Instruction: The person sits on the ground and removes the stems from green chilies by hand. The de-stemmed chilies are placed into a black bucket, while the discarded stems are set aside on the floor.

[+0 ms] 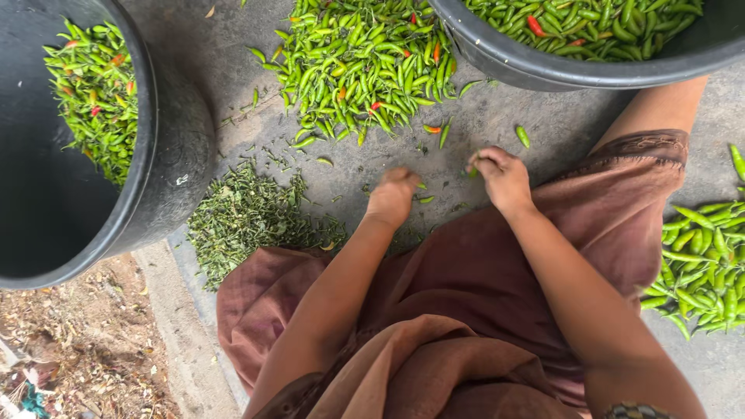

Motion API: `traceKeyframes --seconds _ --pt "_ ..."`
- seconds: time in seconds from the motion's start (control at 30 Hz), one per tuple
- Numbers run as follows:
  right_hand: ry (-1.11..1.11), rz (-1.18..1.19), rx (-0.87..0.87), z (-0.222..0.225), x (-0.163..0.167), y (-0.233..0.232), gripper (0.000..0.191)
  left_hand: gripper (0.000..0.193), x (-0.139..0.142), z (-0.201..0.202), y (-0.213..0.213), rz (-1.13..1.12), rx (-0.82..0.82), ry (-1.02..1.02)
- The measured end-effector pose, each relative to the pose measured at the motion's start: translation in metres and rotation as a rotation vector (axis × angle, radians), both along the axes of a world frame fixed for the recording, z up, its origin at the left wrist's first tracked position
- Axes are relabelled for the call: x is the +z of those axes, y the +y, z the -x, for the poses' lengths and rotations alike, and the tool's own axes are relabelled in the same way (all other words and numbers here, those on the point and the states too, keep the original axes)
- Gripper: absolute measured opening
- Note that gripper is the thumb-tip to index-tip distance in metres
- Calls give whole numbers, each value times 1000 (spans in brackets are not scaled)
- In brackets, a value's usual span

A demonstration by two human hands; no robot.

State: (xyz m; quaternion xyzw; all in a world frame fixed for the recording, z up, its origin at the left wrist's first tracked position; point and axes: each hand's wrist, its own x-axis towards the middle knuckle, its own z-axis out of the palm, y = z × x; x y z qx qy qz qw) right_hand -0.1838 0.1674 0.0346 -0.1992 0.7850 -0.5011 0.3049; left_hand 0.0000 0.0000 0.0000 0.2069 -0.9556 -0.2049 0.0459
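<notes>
My left hand [393, 194] is curled with its fingers down on the concrete, a green chili [424, 199] showing just past its knuckles. My right hand [503, 175] is closed around a small green chili [473, 172] at its fingertips. Ahead of both hands lies a big heap of green chilies [361, 62] with a few red and orange ones mixed in. Loose single chilies [522, 136] lie between the heap and my hands.
A large black tub [167, 155] with chilies inside stands at the left. Another black tub [559, 74] of chilies is at the top right. A pile of green stems [248, 217] lies left of my knee. More green chilies [702, 264] are heaped at the right. My brown skirt [466, 310] covers my lap.
</notes>
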Motion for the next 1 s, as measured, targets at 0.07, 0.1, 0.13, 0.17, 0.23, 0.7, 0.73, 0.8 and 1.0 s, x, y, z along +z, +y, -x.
traceKeyframes --seconds 0.07,0.1,0.13,0.17,0.23,0.7,0.73,0.8,1.0 --pt "-108 237 -29 4 -7 11 13 27 1 13 7 54 -74 -24" --pt "-126 224 -29 5 -11 14 13 30 1 16 9 43 -72 -55" --pt "-144 210 -27 2 -14 15 13 32 0 18 11 31 -67 -88" --pt "-163 197 -26 -3 -17 14 13 29 -2 18 12 54 -55 -88" --pt "-225 39 143 -18 -20 9 15 23 -7 15 10 102 -32 -82" --pt "575 -131 623 -56 -31 29 16 27 -9 -31 52 -1213 582 191" --pt "564 -45 544 -51 -31 36 16 26 -9 -28 56 -1406 569 255" --pt "363 -73 405 -40 -34 46 18 25 -11 -24 62 -1483 580 257" --pt "-64 120 154 -25 -44 68 9 19 -25 -24 85 -1341 481 248"
